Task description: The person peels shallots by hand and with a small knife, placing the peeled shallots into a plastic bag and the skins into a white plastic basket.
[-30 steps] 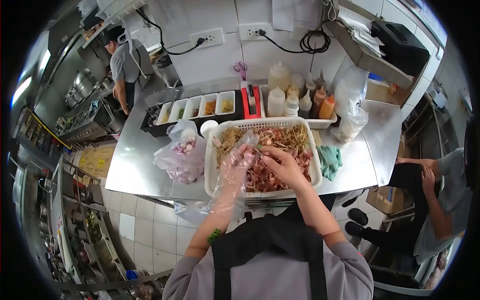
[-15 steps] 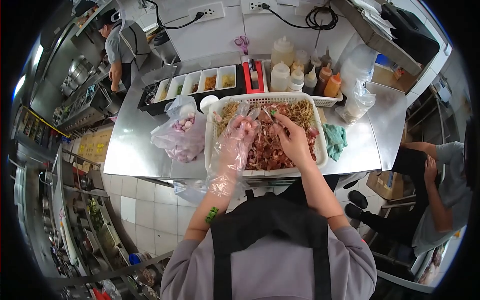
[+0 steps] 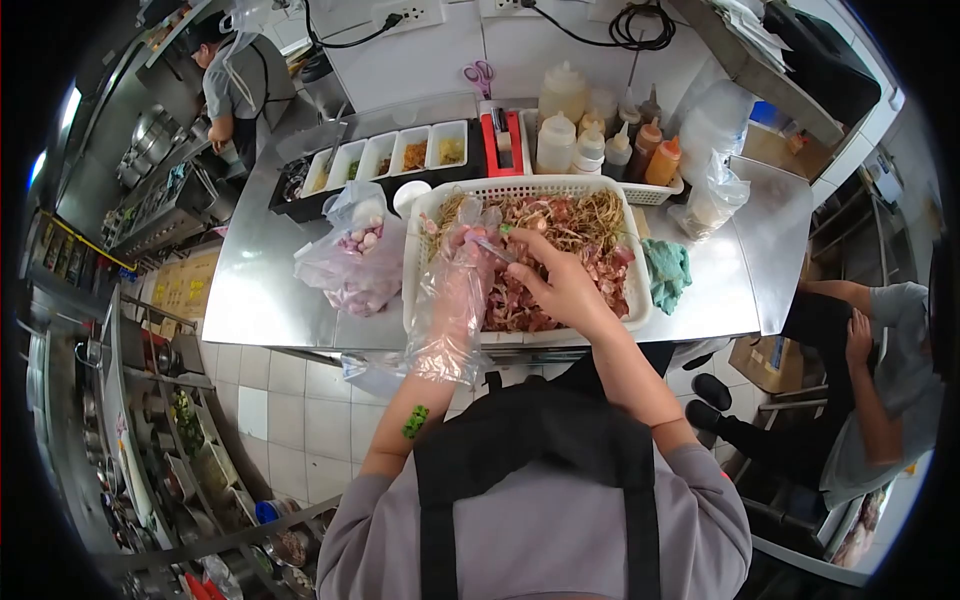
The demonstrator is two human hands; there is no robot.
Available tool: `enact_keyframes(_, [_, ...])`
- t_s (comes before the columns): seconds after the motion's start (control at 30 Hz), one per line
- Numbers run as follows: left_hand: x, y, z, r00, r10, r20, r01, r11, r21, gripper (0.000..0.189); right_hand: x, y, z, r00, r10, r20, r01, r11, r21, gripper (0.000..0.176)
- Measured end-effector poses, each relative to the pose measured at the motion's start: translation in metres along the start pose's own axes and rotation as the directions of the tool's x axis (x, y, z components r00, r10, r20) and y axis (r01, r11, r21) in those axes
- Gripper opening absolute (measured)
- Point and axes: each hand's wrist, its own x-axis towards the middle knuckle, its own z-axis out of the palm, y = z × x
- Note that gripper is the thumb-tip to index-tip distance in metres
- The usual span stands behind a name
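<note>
My left hand (image 3: 462, 270), inside a loose clear plastic glove, is closed around a small pinkish bulb that looks like a shallot (image 3: 472, 237). My bare right hand (image 3: 560, 285) pinches a small knife (image 3: 492, 247) with a thin grey blade, which meets the bulb; its handle is mostly hidden by the fingers. A bit of green shows at the right index fingertip. Both hands are above a white perforated basket (image 3: 412, 290) heaped with reddish-brown skins (image 3: 530, 310) and dry, stringy roots (image 3: 585, 215). Left of it lies a plastic bag (image 3: 350, 280) holding peeled pinkish bulbs.
Behind the basket stand a tray of seasoning tubs (image 3: 415, 155), a red tape dispenser (image 3: 502, 140) and several squeeze bottles (image 3: 557, 145). A green cloth (image 3: 667, 275) lies at right. One person (image 3: 235, 95) stands far left; another (image 3: 880, 400) sits at right.
My right hand has moved left and slightly down, bringing the knife against the bulb in my left hand. The left hand has shifted slightly left. The view has tilted a little.
</note>
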Motion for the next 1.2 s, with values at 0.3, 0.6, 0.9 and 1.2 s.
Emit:
enact_keyframes(0.3, [-0.007, 0.003, 0.01, 0.984, -0.024, -0.179, 0.022, 1.0, -0.014, 0.024, 0.002, 0.004, 0.0, 0.998, -0.058, -0.008, 0.057, 0.996, -0.064, 0.034])
enact_keyframes(0.6, [-0.01, 0.008, 0.014, 0.993, 0.086, -0.076, -0.057, 0.945, 0.323, 0.026, 0.002, 0.001, -0.001, 0.99, -0.134, -0.04, 0.122, 0.968, -0.22, 0.029])
enact_keyframes(0.9, [-0.008, 0.001, 0.005, 0.996, 0.089, -0.009, -0.078, 0.915, 0.396, 0.03, 0.006, 0.016, -0.015, 0.971, 0.194, 0.142, -0.22, 0.954, 0.201, 0.029])
enact_keyframes(1.2, [-0.008, 0.005, 0.011, 0.996, -0.088, -0.025, 0.091, 0.929, 0.359, 0.04, 0.005, 0.015, -0.027, 0.982, 0.172, 0.076, -0.179, 0.978, 0.106, 0.029])
